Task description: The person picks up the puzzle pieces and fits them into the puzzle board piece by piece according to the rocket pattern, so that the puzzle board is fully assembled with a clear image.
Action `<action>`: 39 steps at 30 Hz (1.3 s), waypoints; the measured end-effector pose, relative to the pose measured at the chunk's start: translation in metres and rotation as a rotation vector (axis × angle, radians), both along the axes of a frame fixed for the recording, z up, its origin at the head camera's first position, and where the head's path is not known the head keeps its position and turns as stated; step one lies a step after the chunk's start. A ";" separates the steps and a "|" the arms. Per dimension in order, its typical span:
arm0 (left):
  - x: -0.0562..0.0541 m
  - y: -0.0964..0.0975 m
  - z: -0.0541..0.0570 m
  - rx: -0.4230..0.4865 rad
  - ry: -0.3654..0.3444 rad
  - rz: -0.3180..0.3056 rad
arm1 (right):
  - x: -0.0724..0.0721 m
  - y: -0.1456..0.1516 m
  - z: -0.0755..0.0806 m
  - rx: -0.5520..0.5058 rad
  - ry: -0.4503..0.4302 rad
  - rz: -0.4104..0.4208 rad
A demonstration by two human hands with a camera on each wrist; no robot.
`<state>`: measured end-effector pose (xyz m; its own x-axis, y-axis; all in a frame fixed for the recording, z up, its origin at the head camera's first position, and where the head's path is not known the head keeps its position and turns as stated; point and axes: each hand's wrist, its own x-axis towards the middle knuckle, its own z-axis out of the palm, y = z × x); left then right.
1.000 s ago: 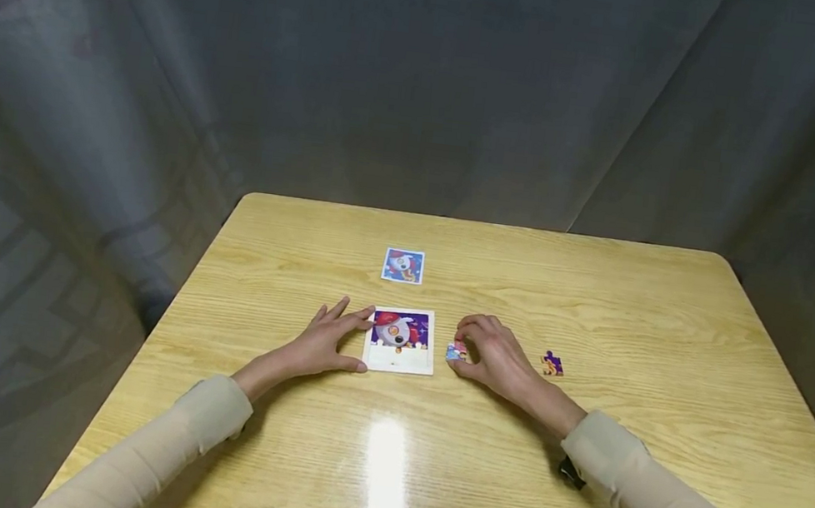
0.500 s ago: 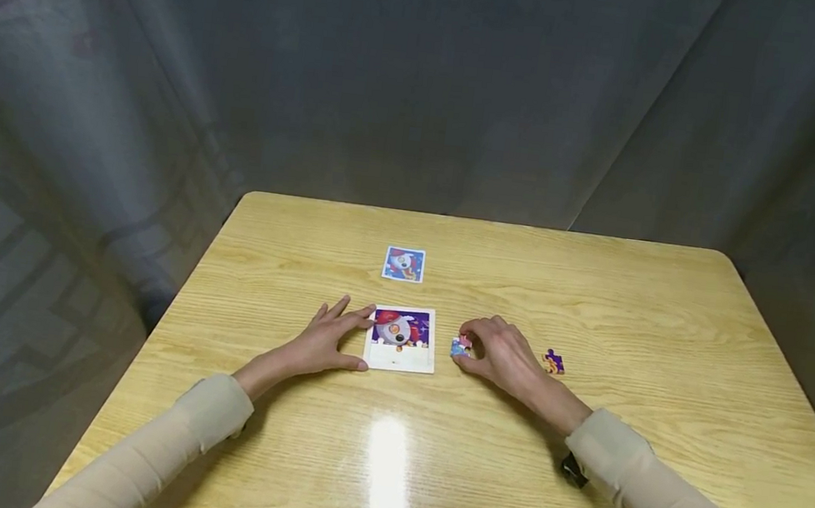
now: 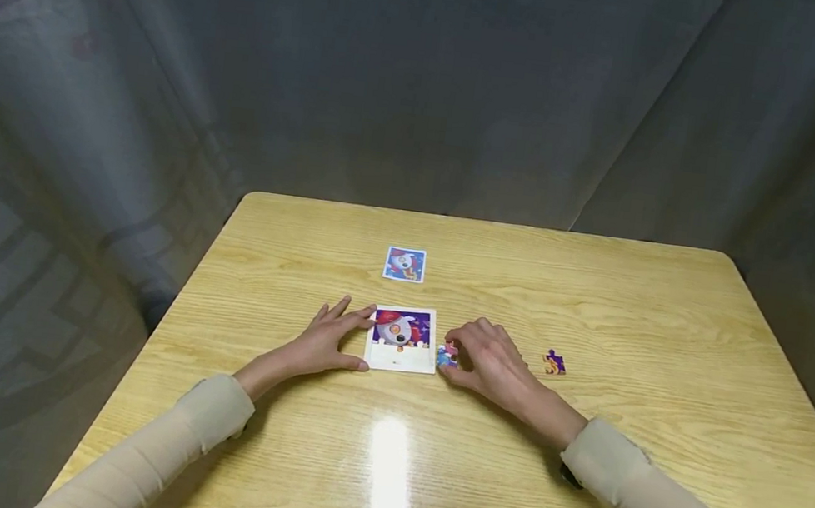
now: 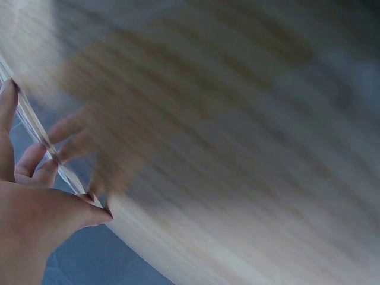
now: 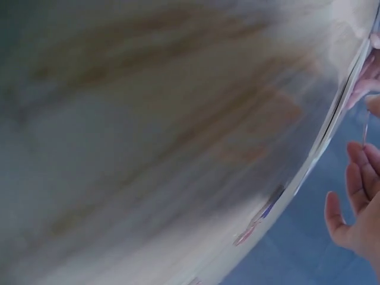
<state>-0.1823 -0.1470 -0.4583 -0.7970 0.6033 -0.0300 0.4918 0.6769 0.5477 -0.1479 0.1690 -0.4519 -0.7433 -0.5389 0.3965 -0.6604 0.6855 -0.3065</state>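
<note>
In the head view my left hand (image 3: 322,343) lies at the left side of a white-framed puzzle tray (image 3: 403,362), thumb and index fingertip spread along its edge. The upper part of the tray holds joined pieces showing a grey and red figure on purple; its lower part shows bare white. My right hand (image 3: 500,369) pinches a blue and pink puzzle piece (image 3: 447,354) between thumb and fingers, right beside the tray's right edge. In the right wrist view this piece appears edge-on as a thin sliver (image 5: 365,127) at the fingertips.
A purple and orange puzzle piece (image 3: 554,362) lies on the wooden table (image 3: 264,456) to the right of my right hand. Behind the tray lies a small picture card (image 3: 404,265) with a similar figure. Grey curtains (image 3: 426,88) hang around the table.
My right hand first drew slightly right with the blue and pink piece, then moved left with it to the tray's edge. The left hand stays in place at the tray.
</note>
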 end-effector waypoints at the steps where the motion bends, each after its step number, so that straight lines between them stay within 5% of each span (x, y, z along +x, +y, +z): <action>1: 0.000 0.000 0.000 0.001 0.002 0.000 | 0.001 -0.001 0.000 -0.002 0.000 0.002; 9: 0.000 0.000 -0.003 0.015 0.041 -0.003 | 0.000 -0.005 0.001 -0.018 0.017 0.004; 22: -0.001 0.001 -0.002 -0.019 0.004 0.011 | -0.008 -0.018 0.002 -0.103 0.089 0.075; 39: -0.002 0.001 -0.003 -0.032 -0.020 0.020 | -0.016 -0.047 0.008 -0.057 0.024 0.067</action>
<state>-0.1844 -0.1464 -0.4617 -0.8077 0.5860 -0.0655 0.4671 0.7037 0.5354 -0.1639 0.1221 -0.4436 -0.6962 -0.5632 0.4452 -0.7119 0.6215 -0.3270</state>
